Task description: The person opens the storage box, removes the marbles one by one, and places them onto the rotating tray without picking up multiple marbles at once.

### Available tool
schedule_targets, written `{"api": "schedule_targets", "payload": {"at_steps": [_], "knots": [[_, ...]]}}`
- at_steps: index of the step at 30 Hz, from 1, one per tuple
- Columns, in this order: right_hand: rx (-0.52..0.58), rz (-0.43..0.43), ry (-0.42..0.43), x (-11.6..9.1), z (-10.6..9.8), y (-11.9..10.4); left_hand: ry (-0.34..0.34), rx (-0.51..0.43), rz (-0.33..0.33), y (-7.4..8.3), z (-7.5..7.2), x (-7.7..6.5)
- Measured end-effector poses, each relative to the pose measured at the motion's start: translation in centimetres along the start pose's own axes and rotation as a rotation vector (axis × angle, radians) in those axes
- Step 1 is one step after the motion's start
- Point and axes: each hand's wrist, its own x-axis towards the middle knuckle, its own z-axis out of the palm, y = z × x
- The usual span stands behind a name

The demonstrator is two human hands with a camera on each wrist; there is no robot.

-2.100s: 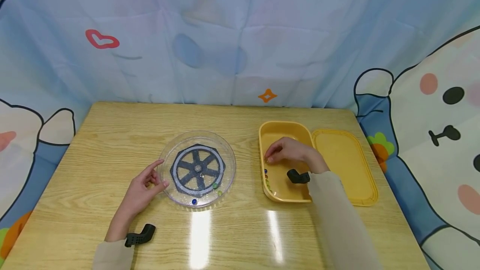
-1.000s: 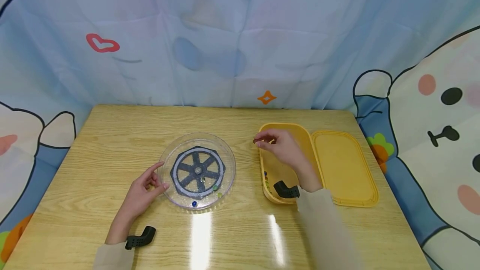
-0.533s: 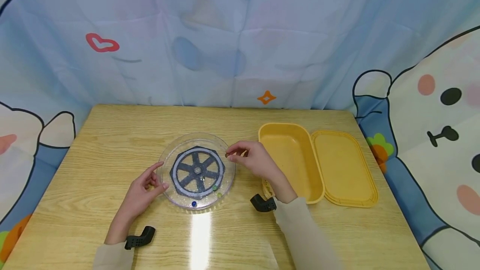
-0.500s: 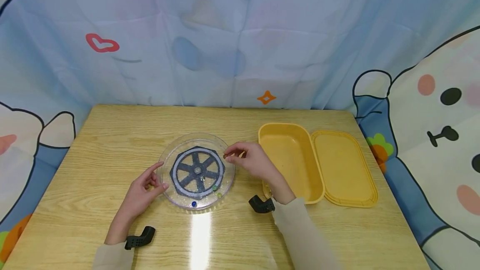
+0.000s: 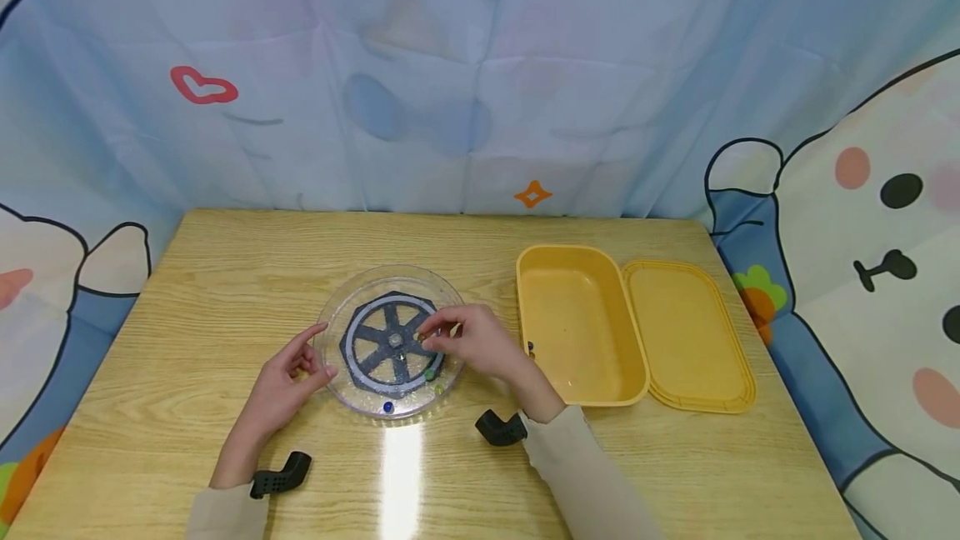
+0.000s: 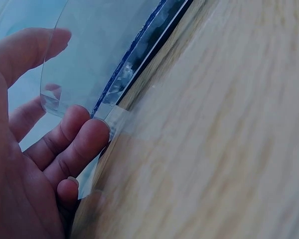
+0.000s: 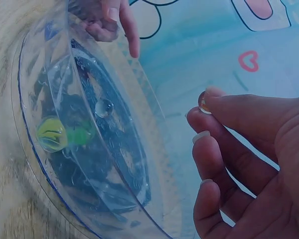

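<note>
A clear round bowl [image 5: 450, 290] stands on the table; a dark spoked wheel shape [image 5: 395, 304] shows within its outline. Inside lie a blue marble [image 5: 388, 407], a green marble [image 5: 429, 374], a yellow-green marble [image 7: 52, 134] and a colourless marble [image 7: 104, 107]. My left hand [image 5: 281, 386] holds the bowl's left side, thumb and forefinger at the rim, other fingers curled low against the wall. Over the bowl's right part, my right hand [image 5: 480, 346] pinches a clear marble with a reddish-orange swirl [image 7: 204, 103] between thumb and forefinger.
To the right of the bowl sits an open yellow box [image 5: 585, 340] with marbles by its left wall, including a blue marble [image 5: 530, 346]. A yellow lid [image 5: 690, 336] lies flat beside it. A printed curtain [image 5: 480, 82] hangs behind the wooden table [image 5: 247, 265].
My right hand has lifted a marble from the yellow box and carried it left, first to the bowl's right rim and now farther in over the bowl. My left hand has stayed put.
</note>
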Motion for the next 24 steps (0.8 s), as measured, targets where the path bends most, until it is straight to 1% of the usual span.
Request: {"api": "schedule_targets", "payload": {"at_steps": [7, 11, 15, 20, 24], "knots": [[-0.01, 0.015, -0.021, 0.1, 0.0, -0.3, -0.003, 0.001, 0.016, 3.9, -0.3, -0.6], [-0.013, 0.015, -0.015, 0.0, -0.3, -0.3, -0.003, -0.001, 0.019, 3.9, -0.3, -0.5], [-0.009, 0.029, 0.012, -0.1, -1.1, -0.5, -0.001, 0.005, 0.017, 4.0, -0.3, -0.6], [-0.024, 0.066, 0.053, -0.5, -2.9, -0.6, -0.002, 0.009, 0.005, 4.2, -0.3, -0.7], [-0.045, 0.083, 0.102, -0.8, -4.6, -0.4, -0.002, 0.008, 0.004, 4.5, -0.3, -0.8]]}}
